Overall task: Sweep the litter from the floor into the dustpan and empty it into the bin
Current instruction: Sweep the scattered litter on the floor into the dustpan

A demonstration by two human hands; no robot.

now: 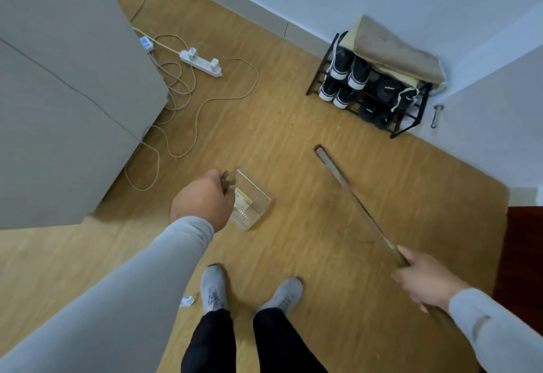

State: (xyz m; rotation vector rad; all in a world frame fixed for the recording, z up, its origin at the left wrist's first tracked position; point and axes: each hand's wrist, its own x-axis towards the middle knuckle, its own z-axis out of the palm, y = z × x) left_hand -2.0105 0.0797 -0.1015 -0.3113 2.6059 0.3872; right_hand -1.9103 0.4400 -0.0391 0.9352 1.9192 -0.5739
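The left hand (202, 201) is curled round the dark handle (226, 182) of a clear plastic dustpan (254, 196), holding it low over the wooden floor (279, 114). The pan sits at about 12 o'clock from the person's feet, and its mouth seems to face away toward 1 o'clock, though the transparent walls make its exact tilt hard to read. A yellowish scrap (244, 198) lies inside it, so some litter appears to be collected already. Holding the pan by the handle from above keeps it level enough, I judge, that the scrap does not slide out.

The right hand (423, 280) is wrapped round the long broom handle (364, 211), which runs from that hand at 4 o'clock up toward 1 o'clock, its far end (318, 149) close to the floor and well apart from the dustpan. That slant suits a sweeping stroke toward the pan.

The left arm in its grey sleeve (132, 278) reaches forward nearly straight, knuckles up; the right forearm is bent in closer to the body, thumb along the shaft.

A small white scrap (187, 300) lies on the floor just beside the left shoe (214, 287), at about 8 o'clock, not yet swept. No bin is in view. A shoe rack (373, 90) stands against the wall at 1 o'clock, and a power strip (201, 63) with loose cables lies at 11 o'clock.
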